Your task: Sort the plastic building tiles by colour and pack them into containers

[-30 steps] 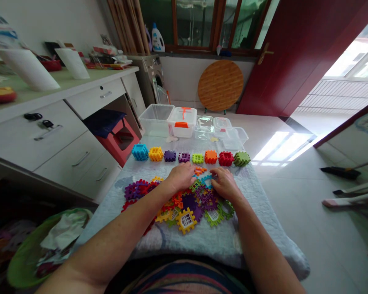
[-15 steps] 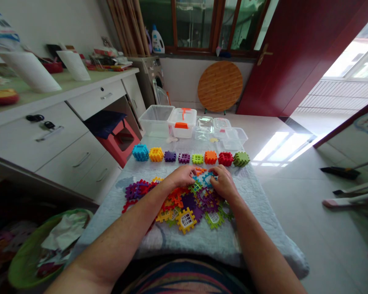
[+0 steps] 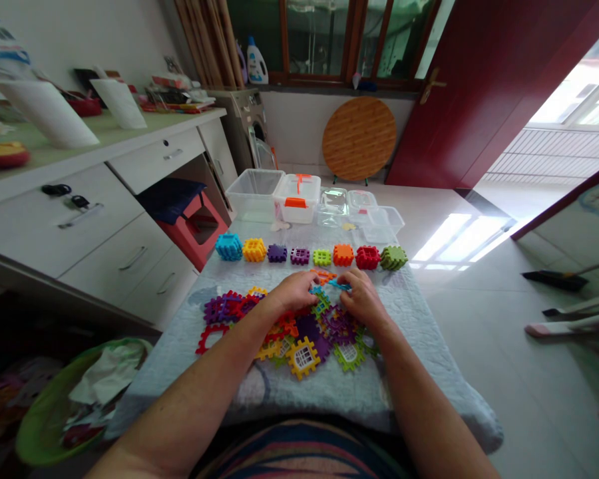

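Above the far side of a loose pile of plastic interlocking tiles, my left hand is closed, with a bit of a blue tile at its fingertips. Facing it, my right hand pinches another blue tile, seen nearly edge-on. An orange tile lies just beyond the fingers. Between and below the hands is a green tile. Nearer me the pile holds purple tiles, a yellow window tile and a green window tile. My left forearm hides part of the pile.
Behind the pile, tile stacks sorted by colour form a row, from a blue stack to an olive-green stack. Farther back stand a clear bin, a lidded box and smaller clear containers. A cloth covers the table.
The blue tile in my right hand has tipped from face-up to nearly edge-on. Both hands stay almost in place, and the row of stacks is unchanged.
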A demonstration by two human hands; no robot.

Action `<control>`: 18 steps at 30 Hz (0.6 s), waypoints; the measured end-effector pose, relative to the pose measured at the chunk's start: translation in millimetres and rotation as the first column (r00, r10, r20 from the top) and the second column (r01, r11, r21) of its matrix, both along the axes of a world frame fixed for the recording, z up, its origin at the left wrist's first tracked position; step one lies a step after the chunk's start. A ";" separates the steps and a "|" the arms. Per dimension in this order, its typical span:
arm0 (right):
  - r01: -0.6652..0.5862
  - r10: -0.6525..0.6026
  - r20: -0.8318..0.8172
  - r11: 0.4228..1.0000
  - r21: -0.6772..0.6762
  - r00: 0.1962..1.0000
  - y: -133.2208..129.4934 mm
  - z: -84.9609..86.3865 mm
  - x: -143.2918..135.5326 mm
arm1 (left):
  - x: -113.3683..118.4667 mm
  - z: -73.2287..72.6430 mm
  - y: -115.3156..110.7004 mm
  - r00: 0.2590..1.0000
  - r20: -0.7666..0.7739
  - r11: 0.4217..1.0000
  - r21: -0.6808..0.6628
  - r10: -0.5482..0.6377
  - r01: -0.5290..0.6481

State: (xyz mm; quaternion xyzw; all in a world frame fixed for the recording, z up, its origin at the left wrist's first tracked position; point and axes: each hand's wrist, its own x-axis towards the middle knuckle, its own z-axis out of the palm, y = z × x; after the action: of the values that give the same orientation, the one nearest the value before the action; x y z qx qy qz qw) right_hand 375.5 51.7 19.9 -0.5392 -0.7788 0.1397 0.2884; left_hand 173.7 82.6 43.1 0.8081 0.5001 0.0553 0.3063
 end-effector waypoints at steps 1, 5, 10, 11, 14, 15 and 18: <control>-0.017 0.017 0.033 1.000 -0.020 0.999 -0.3 0.0 0.0 | -0.2 -0.6 1.5 1.000 0.029 0.999 -0.033 0.006 -0.005; -0.049 0.056 0.112 0.997 -0.062 0.992 -2.1 1.9 -0.9 | -2.5 1.1 4.4 0.988 0.155 0.988 -0.156 0.013 0.011; -0.063 0.075 0.121 0.993 -0.100 0.990 -4.1 4.7 -1.4 | -8.4 16.9 -1.7 0.971 0.236 0.999 -0.042 0.026 -0.016; -0.058 0.070 0.119 0.993 -0.102 0.990 -4.0 4.2 -1.0 | -9.7 20.7 -3.9 0.977 0.211 0.999 0.027 0.040 -0.046; 0.000 0.008 0.123 0.998 -0.064 0.992 -3.4 0.8 1.2 | -13.9 27.6 -10.8 0.992 0.080 0.960 0.258 0.094 -0.112; 0.031 -0.025 0.139 0.998 -0.047 0.990 -3.3 -0.5 2.0 | -15.7 27.8 -12.8 0.995 0.033 0.947 0.306 0.096 -0.101; 0.114 -0.104 0.229 0.993 -0.029 0.968 -3.9 -2.6 3.7 | -22.7 24.9 -17.0 0.997 -0.081 0.958 0.286 -0.002 0.025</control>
State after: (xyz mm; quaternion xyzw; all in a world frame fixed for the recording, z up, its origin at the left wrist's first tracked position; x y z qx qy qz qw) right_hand 379.2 47.8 17.2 -0.5997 -0.7727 0.0775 0.1931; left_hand 150.9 65.6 68.0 0.8489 0.4933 0.0927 0.1658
